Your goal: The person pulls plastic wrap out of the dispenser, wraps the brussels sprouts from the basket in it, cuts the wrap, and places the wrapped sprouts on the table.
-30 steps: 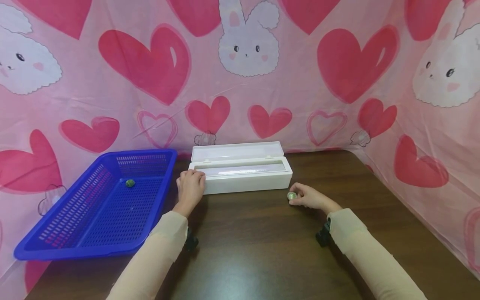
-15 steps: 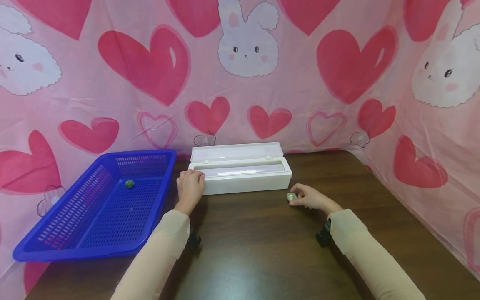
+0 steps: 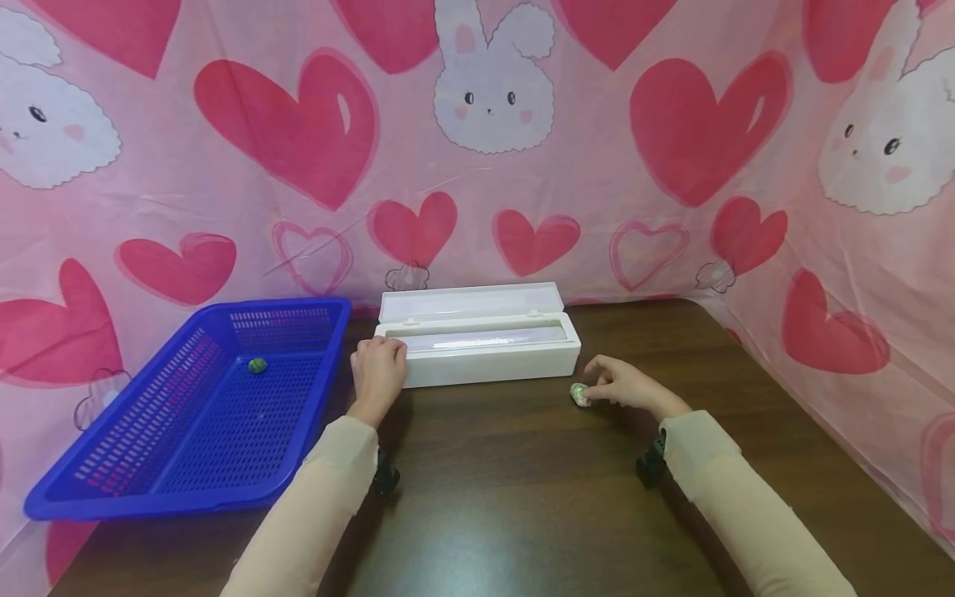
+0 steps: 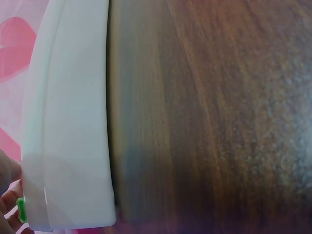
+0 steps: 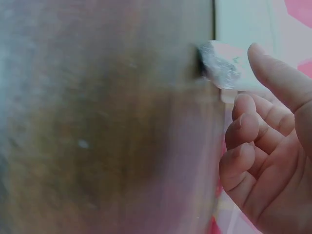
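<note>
My left hand point(image 3: 377, 375) holds the left end of a long white cling film dispenser point(image 3: 485, 365), whose lid is raised; film shows across its top. In the left wrist view, fingers point(image 4: 9, 202) lie at the dispenser's edge by a small green slider point(image 4: 21, 209). Near the dispenser's right front corner, a small green lump wrapped in clear film point(image 3: 579, 395) lies on the table. My right hand point(image 3: 625, 385) is just right of it. From the right wrist view, thumb and fingers are spread apart, and the wrapped lump point(image 5: 220, 64) sits beyond their tips.
To the left stands a blue slotted plastic basket point(image 3: 186, 500). Inside it lies one small round green thing point(image 3: 257, 365), perhaps a Brussels sprout. The brown wooden table point(image 3: 492, 497) meets a pink heart-patterned cloth point(image 3: 597, 166) behind and at the right.
The right hand has loosened its pinch on the wrapped lump and drawn slightly back and up to the right. The lump stays on the table, turned a little. The left hand stays put.
</note>
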`<state>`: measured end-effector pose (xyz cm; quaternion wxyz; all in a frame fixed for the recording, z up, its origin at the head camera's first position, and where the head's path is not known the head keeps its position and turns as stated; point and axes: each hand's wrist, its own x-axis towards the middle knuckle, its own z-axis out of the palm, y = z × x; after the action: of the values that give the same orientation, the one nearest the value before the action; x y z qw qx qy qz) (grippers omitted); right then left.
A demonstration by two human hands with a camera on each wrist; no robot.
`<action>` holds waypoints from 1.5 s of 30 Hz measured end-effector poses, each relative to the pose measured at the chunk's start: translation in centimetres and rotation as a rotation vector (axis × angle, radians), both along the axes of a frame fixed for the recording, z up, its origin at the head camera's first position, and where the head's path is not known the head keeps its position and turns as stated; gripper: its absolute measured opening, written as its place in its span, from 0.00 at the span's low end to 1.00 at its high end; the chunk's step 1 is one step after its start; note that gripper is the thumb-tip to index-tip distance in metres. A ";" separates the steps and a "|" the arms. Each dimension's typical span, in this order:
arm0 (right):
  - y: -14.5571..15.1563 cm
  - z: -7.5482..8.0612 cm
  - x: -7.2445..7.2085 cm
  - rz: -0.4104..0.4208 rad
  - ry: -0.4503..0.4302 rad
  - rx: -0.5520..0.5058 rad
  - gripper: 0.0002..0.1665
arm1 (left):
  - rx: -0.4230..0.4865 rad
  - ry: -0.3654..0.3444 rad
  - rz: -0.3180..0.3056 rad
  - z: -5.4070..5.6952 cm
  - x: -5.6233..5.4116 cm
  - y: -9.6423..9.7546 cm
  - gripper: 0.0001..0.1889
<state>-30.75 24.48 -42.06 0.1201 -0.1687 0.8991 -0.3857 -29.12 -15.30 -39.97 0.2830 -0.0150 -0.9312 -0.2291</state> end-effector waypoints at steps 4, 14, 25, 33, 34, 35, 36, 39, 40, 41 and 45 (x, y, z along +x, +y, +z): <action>0.1 0.8 -0.2 0.000 0.031 0.001 0.24 | 0.003 0.002 0.004 0.1 0.0 0.0 0.10; -0.3 2.9 -0.6 -0.053 0.108 0.042 0.26 | 0.003 0.006 0.011 0.0 -0.1 0.0 0.09; -2.2 4.7 -1.6 -0.028 0.242 -0.012 0.22 | 0.011 0.016 0.014 0.2 -0.1 0.0 0.09; -3.8 5.2 -2.5 0.040 0.374 0.017 0.17 | 0.012 0.035 0.012 0.4 -0.3 0.1 0.07; -3.9 5.2 -2.6 0.046 0.386 0.025 0.16 | 0.009 0.035 0.014 0.5 -0.3 0.1 0.07; -4.1 5.1 -2.8 0.048 0.396 0.033 0.16 | 0.005 0.034 0.017 0.6 -0.4 0.1 0.07; -4.3 5.1 -2.9 0.048 0.403 0.041 0.15 | 0.001 0.032 0.018 0.6 -0.4 0.1 0.07; -4.8 4.9 -3.3 0.045 0.412 0.071 0.14 | -0.011 0.013 0.026 0.9 -0.5 0.2 0.08; -5.0 4.9 -3.4 0.040 0.408 0.078 0.14 | -0.017 0.004 0.029 0.9 -0.6 0.2 0.09; -5.1 4.8 -3.4 0.035 0.405 0.089 0.14 | -0.023 -0.003 0.030 1.0 -0.6 0.2 0.09; -5.7 4.6 -3.8 -0.014 0.401 0.139 0.13 | -0.037 -0.026 0.025 1.3 -0.9 0.2 0.09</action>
<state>-34.54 18.82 -37.46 -0.0526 -0.2269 0.9307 -0.2821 -30.01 -15.10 -38.68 0.2734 -0.0055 -0.9390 -0.2084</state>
